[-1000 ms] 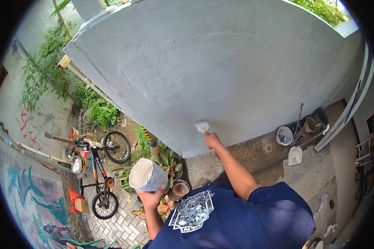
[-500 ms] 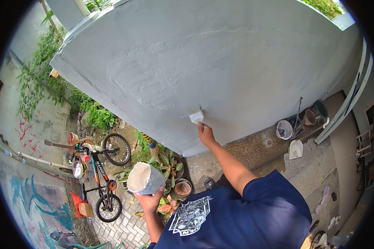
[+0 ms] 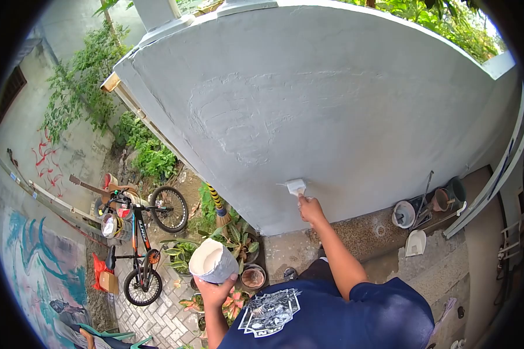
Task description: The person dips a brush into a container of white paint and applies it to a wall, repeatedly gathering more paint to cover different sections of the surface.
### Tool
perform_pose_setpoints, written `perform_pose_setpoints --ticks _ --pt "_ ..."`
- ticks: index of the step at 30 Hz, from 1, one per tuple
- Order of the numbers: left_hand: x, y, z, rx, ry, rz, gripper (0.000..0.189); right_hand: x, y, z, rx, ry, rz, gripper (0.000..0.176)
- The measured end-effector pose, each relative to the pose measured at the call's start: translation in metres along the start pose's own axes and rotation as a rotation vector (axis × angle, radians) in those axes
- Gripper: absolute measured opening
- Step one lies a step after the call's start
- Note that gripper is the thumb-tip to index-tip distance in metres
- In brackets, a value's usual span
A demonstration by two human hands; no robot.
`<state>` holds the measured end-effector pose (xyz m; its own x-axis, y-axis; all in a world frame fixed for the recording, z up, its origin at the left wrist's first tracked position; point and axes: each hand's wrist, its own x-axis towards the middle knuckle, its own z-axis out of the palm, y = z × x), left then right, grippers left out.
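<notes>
My right hand (image 3: pixel 311 209) is closed around the handle of a flat paintbrush (image 3: pixel 296 186). The bristles press against the lower part of a grey wall (image 3: pixel 355 122), where a short pale streak shows beside them. Below and to the left, my left hand (image 3: pixel 216 291) grips a paint-smeared white tub (image 3: pixel 214 263) from underneath and the side. Pale paint coats the inside of the tub, which is tilted toward me. Rough raised patches mark the wall's surface above the brush.
Potted plants (image 3: pixel 181 256) and a clay pot (image 3: pixel 253 278) stand near the tub. A bicycle (image 3: pixel 140 244) and a guitar (image 3: pixel 88 185) are at left. Buckets (image 3: pixel 403 215) and a white dustpan (image 3: pixel 415 243) sit along the wall's foot at right. A person's arm (image 3: pixel 87 337) shows at bottom left.
The brush in my right hand has moved down the wall and its bristles now lie flatter. My view has shifted, and the tub sits slightly lower and further right.
</notes>
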<state>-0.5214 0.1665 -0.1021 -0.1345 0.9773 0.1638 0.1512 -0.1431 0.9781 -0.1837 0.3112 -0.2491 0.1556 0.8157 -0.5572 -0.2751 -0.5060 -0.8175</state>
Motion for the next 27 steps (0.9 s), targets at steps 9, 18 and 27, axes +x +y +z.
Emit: perform_pose_setpoints --ticks 9,18,27 --pt "0.025 0.000 0.034 -0.030 -0.226 0.056 0.092 0.019 -0.014 0.019 -0.375 0.285 -0.681 0.050" --pt "0.020 0.021 0.070 -0.161 -0.386 0.129 0.101 0.020 0.125 -0.054 -0.563 0.351 0.161 0.060" --pt "-0.048 0.006 0.065 -0.123 -0.402 0.091 0.095 -0.110 0.329 -0.222 -0.252 0.880 0.274 0.037"
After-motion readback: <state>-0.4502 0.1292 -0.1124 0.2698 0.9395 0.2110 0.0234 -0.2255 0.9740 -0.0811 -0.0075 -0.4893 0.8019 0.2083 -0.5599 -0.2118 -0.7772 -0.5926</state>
